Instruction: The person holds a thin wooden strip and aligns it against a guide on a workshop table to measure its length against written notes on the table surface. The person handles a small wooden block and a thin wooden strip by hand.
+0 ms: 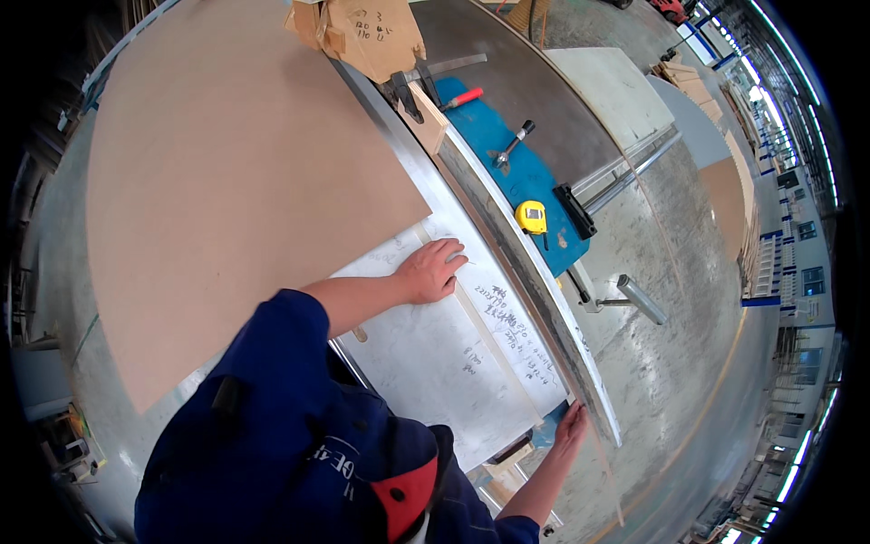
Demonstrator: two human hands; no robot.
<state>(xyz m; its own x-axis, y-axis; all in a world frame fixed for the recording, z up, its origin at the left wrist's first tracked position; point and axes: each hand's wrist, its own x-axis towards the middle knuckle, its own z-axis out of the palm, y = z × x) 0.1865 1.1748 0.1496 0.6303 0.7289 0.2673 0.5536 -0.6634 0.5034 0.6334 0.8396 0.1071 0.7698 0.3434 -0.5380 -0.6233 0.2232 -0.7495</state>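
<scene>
My left hand rests on the metal table of what looks like a panel saw, fingers slightly bent and apart, with no object visible in it. It lies over a narrow slot strip, just beyond the corner of a large brown board. Handwritten figures mark the metal surface. At the table's near right end, my right hand grips a thin brown strip, which runs along a long metal fence. Part of the right hand's grip is hidden.
Beyond the fence, a yellow tape measure and a knobbed lever sit on a blue plate. A red-handled clamp holds a wood block beside cardboard. A metal handle juts out at right.
</scene>
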